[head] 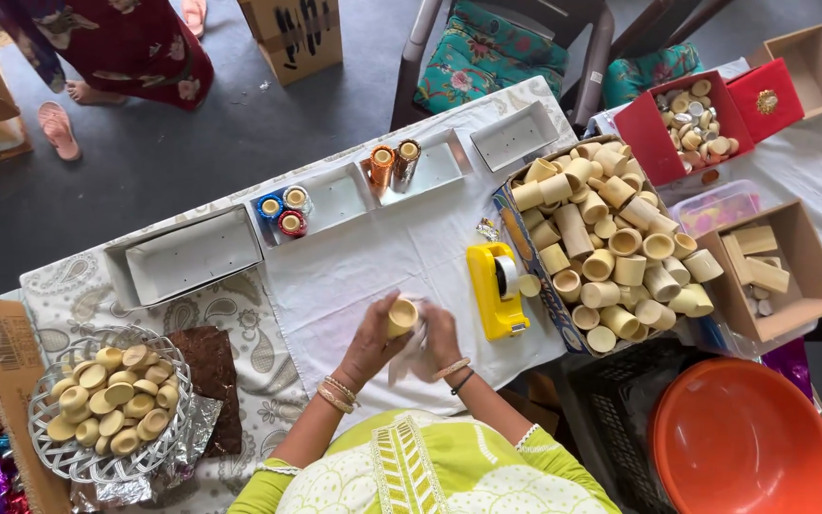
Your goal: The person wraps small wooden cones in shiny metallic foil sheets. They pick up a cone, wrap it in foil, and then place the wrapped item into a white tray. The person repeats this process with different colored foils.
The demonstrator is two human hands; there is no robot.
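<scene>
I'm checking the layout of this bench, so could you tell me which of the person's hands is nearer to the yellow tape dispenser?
Right. The right hand is just beside the yellow tape dispenser; the left hand, holding the small cup, is farther off, beyond the right.

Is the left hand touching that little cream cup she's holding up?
Touching. The head view shows the left hand wrapped around the cream cup, fingers pressed against its side, with the right hand close beside it.
</scene>
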